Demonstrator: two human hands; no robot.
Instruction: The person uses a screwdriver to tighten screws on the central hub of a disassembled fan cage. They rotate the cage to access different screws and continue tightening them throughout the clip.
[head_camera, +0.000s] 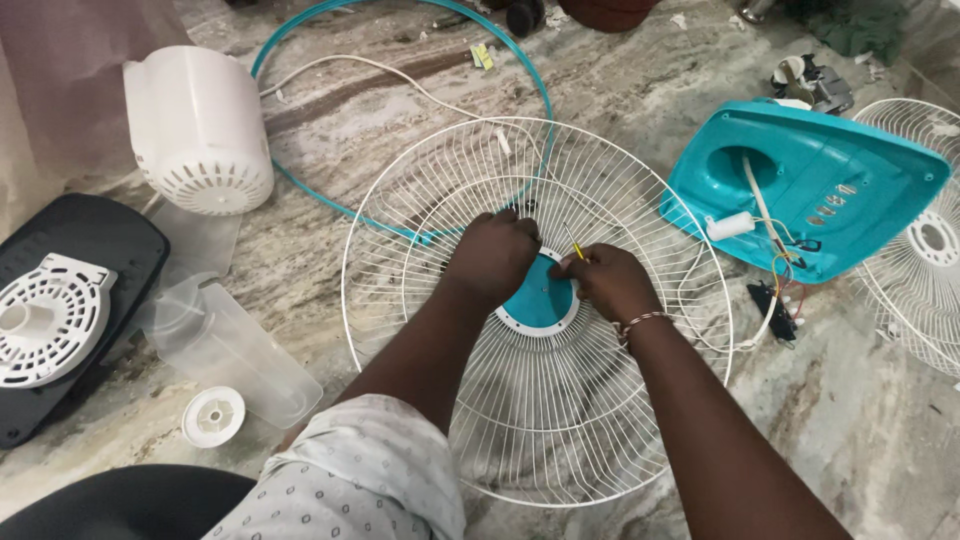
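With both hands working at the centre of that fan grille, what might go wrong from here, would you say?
The right hand holds a thin yellow-handled tool close to the left hand at the teal hub; a slip might jab the fingers. The white wire grille lies loose on the stone floor, so it may shift under pressure. The white cable trails onto the grille's rim and could snag.

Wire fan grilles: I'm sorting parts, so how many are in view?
2. One white grille lies in the middle under both hands; a second grille sits at the right edge, partly cut off. Others may be out of view.
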